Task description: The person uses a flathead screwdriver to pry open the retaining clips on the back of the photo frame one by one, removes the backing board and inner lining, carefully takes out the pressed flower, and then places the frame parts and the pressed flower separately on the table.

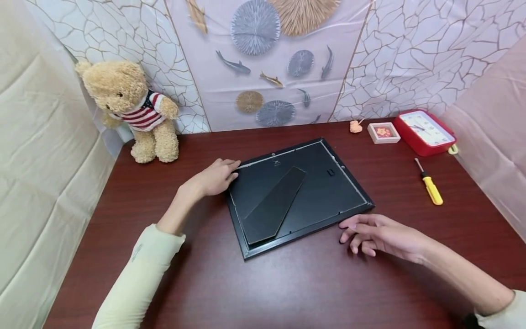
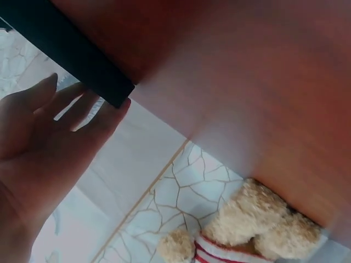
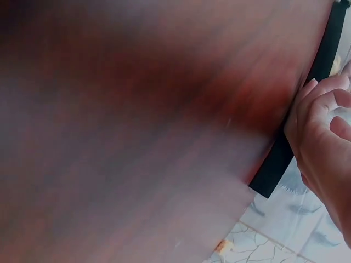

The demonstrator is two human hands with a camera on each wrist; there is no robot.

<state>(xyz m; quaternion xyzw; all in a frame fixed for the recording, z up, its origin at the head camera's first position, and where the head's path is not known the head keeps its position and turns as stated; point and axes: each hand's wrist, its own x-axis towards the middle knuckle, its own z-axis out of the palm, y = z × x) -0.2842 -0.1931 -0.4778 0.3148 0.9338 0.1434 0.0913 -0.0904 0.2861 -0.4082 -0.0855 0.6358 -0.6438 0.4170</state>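
Note:
A black picture frame (image 1: 315, 183) lies face down and slanted on the table, its backing board and folded easel leg (image 1: 273, 205) turned up. At its far left corner is my left hand (image 1: 215, 177), fingers stretched along the edge and thumb at the left side. The left wrist view shows those fingers (image 2: 90, 109) against the dark side of the frame (image 2: 82, 60), with the thumb held apart. My right hand (image 1: 380, 235) is by the near right corner, fingers loosely bent and tips right at the edge. Nothing is gripped in its palm.
A yellow-handled screwdriver (image 1: 431, 187) lies on the right of the dark red table (image 1: 304, 288). Behind it stand a red clock (image 1: 425, 132), a small white box (image 1: 383, 133) and a small peach-coloured object (image 1: 355, 126). A teddy bear (image 1: 131, 109) leans at the back left.

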